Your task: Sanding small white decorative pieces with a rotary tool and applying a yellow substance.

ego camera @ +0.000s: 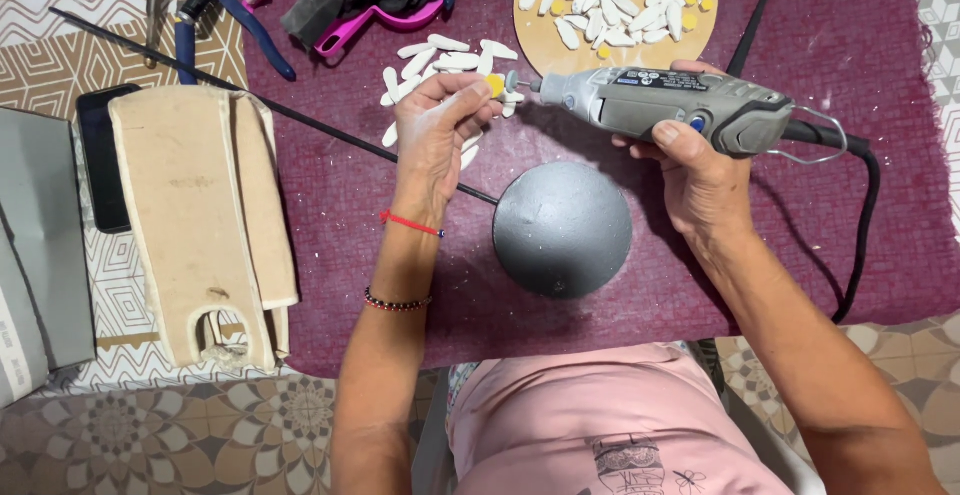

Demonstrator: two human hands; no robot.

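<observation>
My left hand (440, 130) pinches a small yellow piece (495, 85) between thumb and fingertips. My right hand (695, 170) grips a grey corded rotary tool (665, 105), held level, with its small round bit (514, 82) touching the yellow piece. Beneath the hands lies a pile of white petal-shaped pieces (440, 60) on a purple cloth (360, 185). A grey half-sphere (562, 230) on a thin black rod (270, 105) sits between my forearms.
A round wooden disc (530, 25) at the top holds several white and yellow pieces. A pink tray (395, 17) with dark cloth, pliers (200, 15), a phone (100, 155) and pale foam boards (200, 215) lie on the left. The tool's black cable (868, 225) loops right.
</observation>
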